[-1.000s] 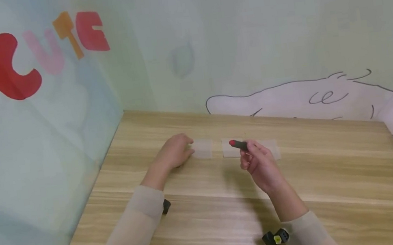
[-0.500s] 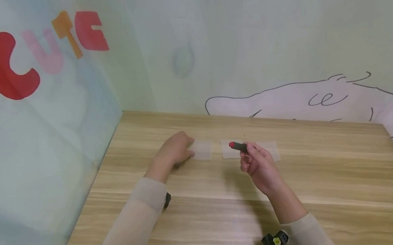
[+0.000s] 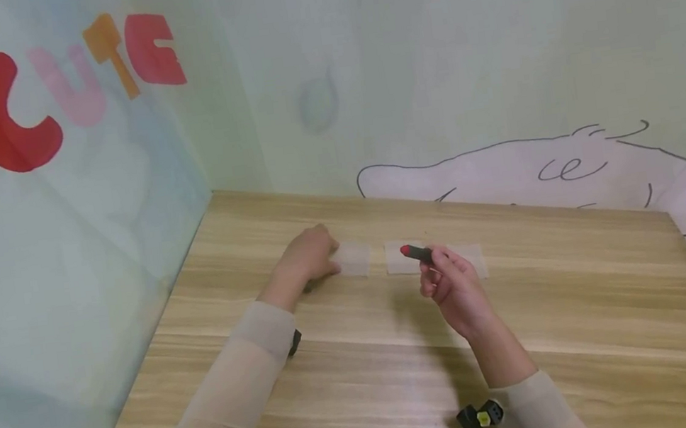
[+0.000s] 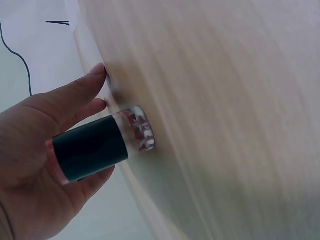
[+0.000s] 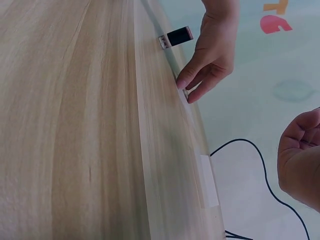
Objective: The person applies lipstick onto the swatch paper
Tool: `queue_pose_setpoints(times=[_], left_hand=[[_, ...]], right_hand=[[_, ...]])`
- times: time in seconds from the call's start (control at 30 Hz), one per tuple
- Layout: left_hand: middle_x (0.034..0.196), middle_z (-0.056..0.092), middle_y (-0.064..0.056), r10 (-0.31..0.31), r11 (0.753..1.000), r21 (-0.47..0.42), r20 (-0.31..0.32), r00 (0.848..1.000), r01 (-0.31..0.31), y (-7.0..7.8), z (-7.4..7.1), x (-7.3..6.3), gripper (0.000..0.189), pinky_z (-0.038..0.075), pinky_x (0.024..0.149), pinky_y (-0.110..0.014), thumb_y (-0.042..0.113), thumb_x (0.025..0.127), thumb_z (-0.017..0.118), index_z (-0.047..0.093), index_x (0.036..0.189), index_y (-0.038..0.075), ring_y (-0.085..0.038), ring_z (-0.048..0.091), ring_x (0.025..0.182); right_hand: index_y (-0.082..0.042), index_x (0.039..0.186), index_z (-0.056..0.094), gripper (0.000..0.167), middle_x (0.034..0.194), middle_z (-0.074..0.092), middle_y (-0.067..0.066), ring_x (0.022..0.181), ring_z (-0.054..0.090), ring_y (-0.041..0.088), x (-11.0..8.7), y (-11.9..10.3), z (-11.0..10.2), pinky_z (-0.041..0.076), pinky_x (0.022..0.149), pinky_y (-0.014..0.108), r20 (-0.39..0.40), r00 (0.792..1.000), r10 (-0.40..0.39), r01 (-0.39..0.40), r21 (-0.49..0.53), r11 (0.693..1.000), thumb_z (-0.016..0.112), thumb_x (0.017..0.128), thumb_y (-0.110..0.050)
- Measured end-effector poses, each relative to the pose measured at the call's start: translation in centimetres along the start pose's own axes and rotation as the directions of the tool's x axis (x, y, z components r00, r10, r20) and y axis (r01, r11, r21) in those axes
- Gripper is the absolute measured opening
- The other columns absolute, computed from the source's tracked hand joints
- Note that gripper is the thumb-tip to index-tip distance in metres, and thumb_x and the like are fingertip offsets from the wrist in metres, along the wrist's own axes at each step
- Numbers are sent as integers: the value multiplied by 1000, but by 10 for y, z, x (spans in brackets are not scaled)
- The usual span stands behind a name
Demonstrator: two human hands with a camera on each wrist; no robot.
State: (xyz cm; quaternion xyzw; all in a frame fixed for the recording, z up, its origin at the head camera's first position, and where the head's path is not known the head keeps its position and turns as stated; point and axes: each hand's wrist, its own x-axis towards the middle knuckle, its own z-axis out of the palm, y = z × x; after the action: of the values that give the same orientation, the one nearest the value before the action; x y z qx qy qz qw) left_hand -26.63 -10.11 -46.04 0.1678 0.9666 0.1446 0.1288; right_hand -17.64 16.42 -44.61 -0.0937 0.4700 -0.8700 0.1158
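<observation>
My right hand point(image 3: 455, 289) pinches a dark lipstick point(image 3: 418, 254) with its red tip pointing left, held above the table; in the right wrist view the lipstick is hidden. My left hand point(image 3: 304, 260) has its thumb and fingers a little apart, fingertips at the left end of a whitish strip point(image 3: 354, 260) on the table. Close to the left palm a short dark cylinder point(image 4: 92, 149) stands on the table on a clear end with red and white flecks inside. The right wrist view shows this dark cylinder point(image 5: 180, 36) beside the left hand.
More whitish strips point(image 3: 473, 262) lie behind the right hand on the wood-grain table point(image 3: 364, 383). Patterned walls with coloured letters point(image 3: 6, 112) border its left and back edges. A small black device point(image 3: 480, 416) sits at the right cuff.
My left hand has shifted slightly forward and right, and a bit of something dark now shows below it in the head view. The right hand and lipstick stay nearly still.
</observation>
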Motion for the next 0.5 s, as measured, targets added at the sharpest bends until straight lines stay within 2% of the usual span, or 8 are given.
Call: queue_pose_setpoints(times=[0.27, 0.4, 0.5], left_hand=[[108, 60, -13, 7, 1000, 17, -10, 1000, -7, 0, 4, -1, 37, 51, 91, -41, 25, 87, 81, 73, 113, 0, -25, 56, 92], [107, 60, -12, 22, 999, 45, -20, 1000, -21, 0, 6, 1, 35, 51, 90, -40, 27, 87, 80, 74, 110, 1, -24, 56, 92], [106, 60, -11, 30, 998, 64, -19, 999, -28, 0, 7, 2, 33, 51, 89, -40, 28, 88, 80, 74, 106, 1, -24, 56, 91]], right_hand=[[-18, 94, 70, 25, 80, 67, -6, 60, 57, 6, 7, 1, 3, 47, 59, 17, -36, 999, 3, -5, -45, 999, 49, 108, -16], [-15, 95, 66, 18, 81, 63, -4, 59, 54, 8, 17, 1, 6, 46, 59, 18, -121, 993, -2, -19, -177, 984, 53, 107, -18], [-9, 102, 64, 14, 84, 61, -2, 61, 54, 10, 27, 1, 8, 47, 61, 20, -208, 978, -5, -65, -329, 942, 58, 104, -21]])
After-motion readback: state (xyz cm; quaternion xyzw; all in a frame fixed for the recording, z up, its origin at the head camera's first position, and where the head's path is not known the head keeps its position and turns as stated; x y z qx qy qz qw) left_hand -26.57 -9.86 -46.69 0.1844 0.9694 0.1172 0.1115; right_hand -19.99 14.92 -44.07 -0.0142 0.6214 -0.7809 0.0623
